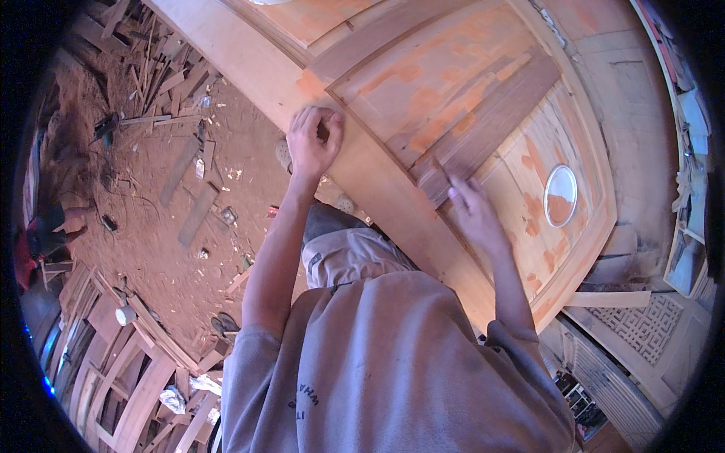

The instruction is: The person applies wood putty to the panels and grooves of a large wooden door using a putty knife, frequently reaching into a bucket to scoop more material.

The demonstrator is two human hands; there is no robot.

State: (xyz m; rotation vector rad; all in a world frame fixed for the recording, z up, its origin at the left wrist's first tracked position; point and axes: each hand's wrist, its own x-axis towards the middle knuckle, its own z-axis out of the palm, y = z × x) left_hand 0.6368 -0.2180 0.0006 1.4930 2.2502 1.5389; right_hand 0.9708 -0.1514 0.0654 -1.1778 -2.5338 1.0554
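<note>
My view shows a tan door [370,167] across the upper middle of the frame — orange blotches [424,107] over its panels [483,39], darker brown on its rails [517,106]. At right I make out a dish [561,180], white with orange-brown inside. The shirt [400,355] at bottom centre reads grey-mauve to me, with dark lettering [307,396]; the floor [151,234], left, is reddish brown — the lower-right grille [642,325], grey-beige angular fretwork.

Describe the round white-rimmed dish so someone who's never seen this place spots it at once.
Start at the large brown panelled wooden door across the picture's upper right. On its pale wooden panel, right of the person's bare right hand, sits the round white-rimmed dish. Its bright circular rim sets it apart from the flat orange smears around it.
</note>
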